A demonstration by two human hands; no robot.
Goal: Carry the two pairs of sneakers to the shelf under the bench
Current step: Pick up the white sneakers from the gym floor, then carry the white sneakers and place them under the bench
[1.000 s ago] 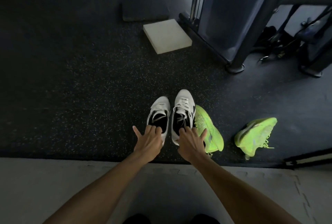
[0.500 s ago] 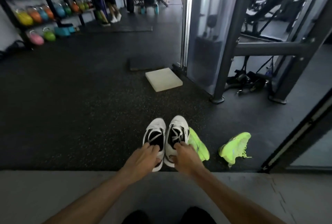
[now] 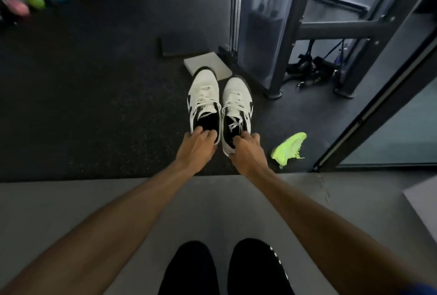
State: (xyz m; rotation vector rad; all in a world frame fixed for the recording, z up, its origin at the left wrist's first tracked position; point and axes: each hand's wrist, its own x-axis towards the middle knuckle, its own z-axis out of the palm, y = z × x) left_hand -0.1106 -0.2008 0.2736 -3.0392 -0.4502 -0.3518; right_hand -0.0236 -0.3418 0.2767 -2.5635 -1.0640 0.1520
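The task looks barely begun; the first pair is in hand and nothing has reached the shelf, which is not in view, nor is the bench. The left hand (image 3: 195, 150) has its fingers (image 3: 205, 134) curled over the heel collar of the left white sneaker (image 3: 203, 98), hooked into the dark opening and pinching the rim; the right hand (image 3: 248, 152) does the same on the right white sneaker (image 3: 237, 105), its fingers (image 3: 251, 137) folded down over the collar beside the loose laces. Both white sneakers stretch away from the fingertips, toes pointing forward, side by side and almost touching; they appear lifted clear of the dark floor (image 3: 94, 105), though the view cannot fully settle that.

One neon green sneaker (image 3: 289, 146) lies on the floor just to the right of the right hand's fingers, apart from them, tipped on its side; its mate cannot be seen, perhaps hidden behind the right hand. A pale foam pad (image 3: 222, 71) sits beyond the white toes, near a machine frame (image 3: 283, 53).

By my reading, what is left is nearly everything; the white pair has to be carried to the shelf and set down, then the green pair fetched and carried likewise.
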